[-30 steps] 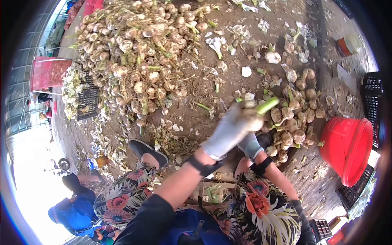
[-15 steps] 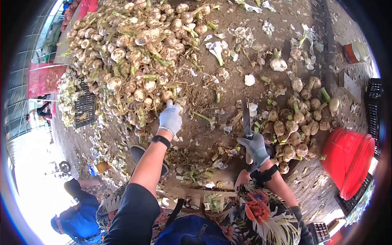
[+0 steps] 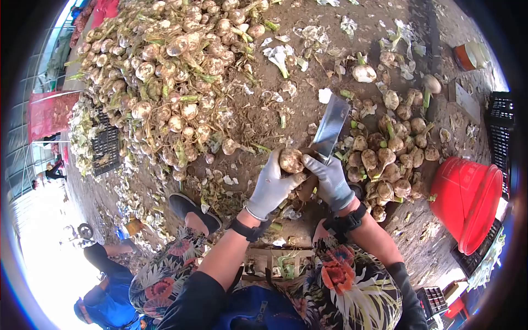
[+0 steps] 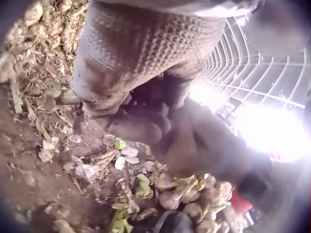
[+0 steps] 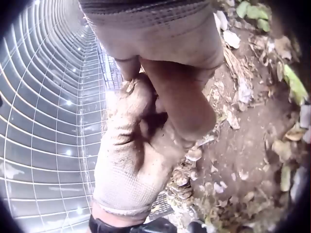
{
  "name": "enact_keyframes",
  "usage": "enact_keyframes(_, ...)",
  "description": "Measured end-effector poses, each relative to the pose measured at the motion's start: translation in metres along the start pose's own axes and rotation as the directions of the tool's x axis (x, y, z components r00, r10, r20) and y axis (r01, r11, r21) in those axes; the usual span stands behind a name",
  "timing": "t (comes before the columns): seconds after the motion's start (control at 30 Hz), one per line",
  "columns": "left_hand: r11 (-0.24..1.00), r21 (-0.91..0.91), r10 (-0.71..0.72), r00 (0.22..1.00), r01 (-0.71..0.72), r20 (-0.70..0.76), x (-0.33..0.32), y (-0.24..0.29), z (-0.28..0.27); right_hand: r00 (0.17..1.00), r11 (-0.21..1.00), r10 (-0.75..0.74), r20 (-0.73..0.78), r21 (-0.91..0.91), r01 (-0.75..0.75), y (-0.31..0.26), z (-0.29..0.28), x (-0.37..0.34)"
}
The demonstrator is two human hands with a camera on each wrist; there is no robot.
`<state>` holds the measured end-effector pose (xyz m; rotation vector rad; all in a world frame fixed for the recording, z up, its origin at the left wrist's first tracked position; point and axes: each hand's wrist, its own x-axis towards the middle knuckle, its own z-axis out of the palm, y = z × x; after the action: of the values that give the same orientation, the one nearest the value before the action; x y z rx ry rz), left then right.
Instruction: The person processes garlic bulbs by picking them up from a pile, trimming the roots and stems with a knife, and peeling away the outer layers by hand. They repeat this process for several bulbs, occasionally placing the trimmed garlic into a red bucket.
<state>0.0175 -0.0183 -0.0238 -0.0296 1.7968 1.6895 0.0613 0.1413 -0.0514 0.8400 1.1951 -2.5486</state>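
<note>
My gloved left hand (image 3: 272, 187) grips a soil-covered garlic bulb (image 3: 291, 160) in front of me, fingers and thumb around its sides. Close beside it, my gloved right hand (image 3: 333, 184) holds a cleaver (image 3: 331, 126), its broad blade pointing away from me. The right thumb reaches to the bulb's right side. In the right wrist view, the cleaver's wooden handle (image 5: 182, 104) sticks out below the right hand, in front of the left glove (image 5: 129, 165). The left glove (image 4: 131, 53) hides most of the bulb in the left wrist view.
A large heap of garlic (image 3: 176, 71) lies at the left, beside a black crate (image 3: 105, 144). At the right is a smaller garlic pile (image 3: 390, 159), then a red bucket (image 3: 465, 203). Peelings litter the soil. Another person (image 3: 110, 297) is at the lower left.
My left hand went from the right pile to the left heap, then brought a bulb to my right hand. A green-stemmed bulb left its grip and moved past the right pile. The cleaver blade has turned.
</note>
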Motion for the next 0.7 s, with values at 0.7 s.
enact_keyframes(0.7,0.965,0.261,-0.007,0.991,-0.029,0.136,-0.016,0.024,-0.046,0.915,-0.081,-0.202,0.349,-0.937,0.340,-0.027,0.012,-0.031)
